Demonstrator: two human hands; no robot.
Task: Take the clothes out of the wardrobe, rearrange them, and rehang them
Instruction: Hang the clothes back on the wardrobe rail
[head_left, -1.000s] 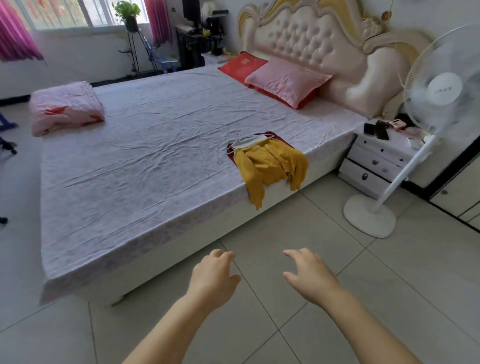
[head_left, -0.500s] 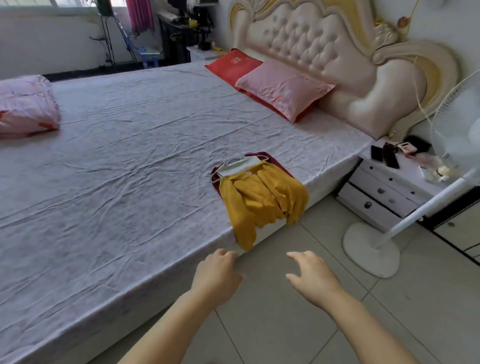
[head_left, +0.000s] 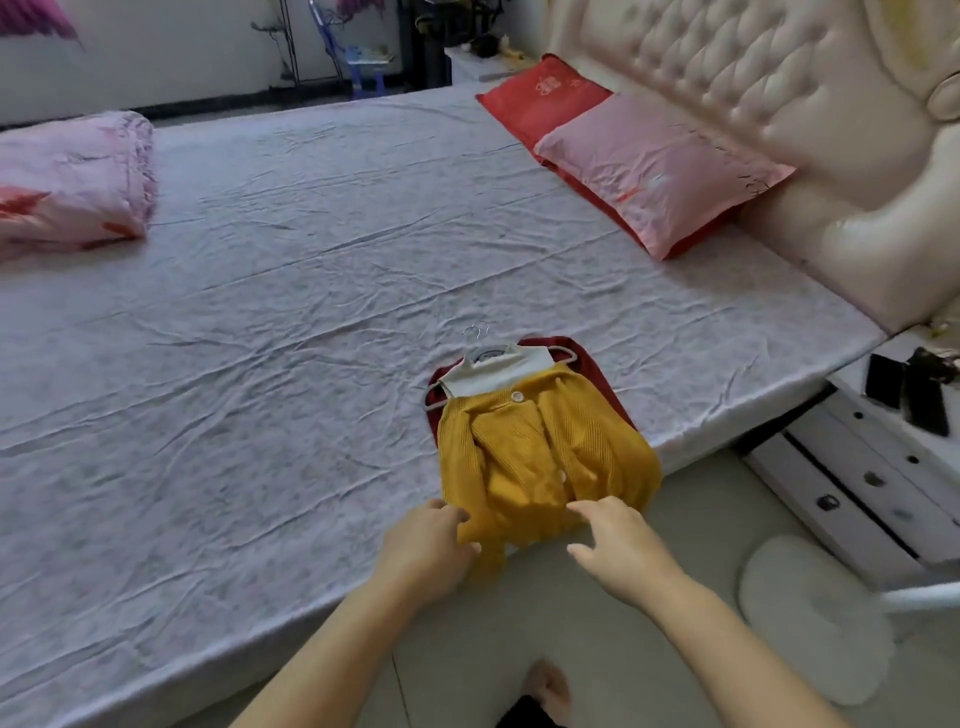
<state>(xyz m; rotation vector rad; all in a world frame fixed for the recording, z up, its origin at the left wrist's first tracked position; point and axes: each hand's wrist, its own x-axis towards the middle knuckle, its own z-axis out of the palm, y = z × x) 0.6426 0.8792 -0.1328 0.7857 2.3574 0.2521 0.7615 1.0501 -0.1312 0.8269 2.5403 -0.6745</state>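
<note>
Yellow cardigan (head_left: 540, 457) lies on the bed (head_left: 260, 364) near its floor-side edge, buttoned over a white top (head_left: 498, 371) on a hanger (head_left: 480, 345), with a red garment (head_left: 597, 374) beneath. Its hem droops over the edge. Left hand (head_left: 426, 551) at the lower left hem, right hand (head_left: 618, 545) at the lower right — each grip slack, fingers loosely spread, nothing held. Contact with the knit: cannot tell. Pink pillow (head_left: 660, 171) lies by the headboard.
</note>
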